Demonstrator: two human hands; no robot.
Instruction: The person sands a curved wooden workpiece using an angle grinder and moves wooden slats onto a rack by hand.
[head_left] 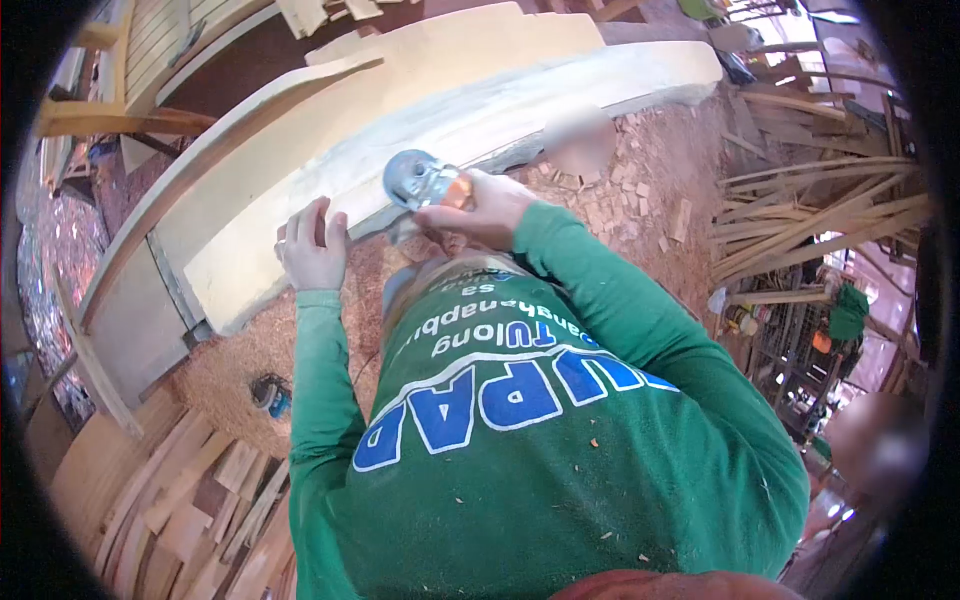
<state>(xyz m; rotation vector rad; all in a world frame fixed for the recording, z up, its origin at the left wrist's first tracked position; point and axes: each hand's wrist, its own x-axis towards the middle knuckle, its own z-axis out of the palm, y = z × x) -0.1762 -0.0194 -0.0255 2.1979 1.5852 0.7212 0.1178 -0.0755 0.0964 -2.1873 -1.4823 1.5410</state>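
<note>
My right hand (485, 208) is closed round a small handheld tool (415, 178) with a round blue-grey head and an orange patch on its side. Its exact kind is hard to make out. The tool is over the near edge of a long, curved wooden piece with a pale, whitish surface (500, 105); whether it touches cannot be told. To the left, my left hand (312, 245) is at the same piece's near edge, fingers apart and slightly bent, with nothing in them.
Wood chips and sawdust (640, 190) cover the ground. A blue and dark object (270, 395) lies there at the left. Cut boards (190, 510) are stacked at lower left, and long thin strips (820, 220) pile up at right. A curved wooden rail (200, 150) runs along the far left.
</note>
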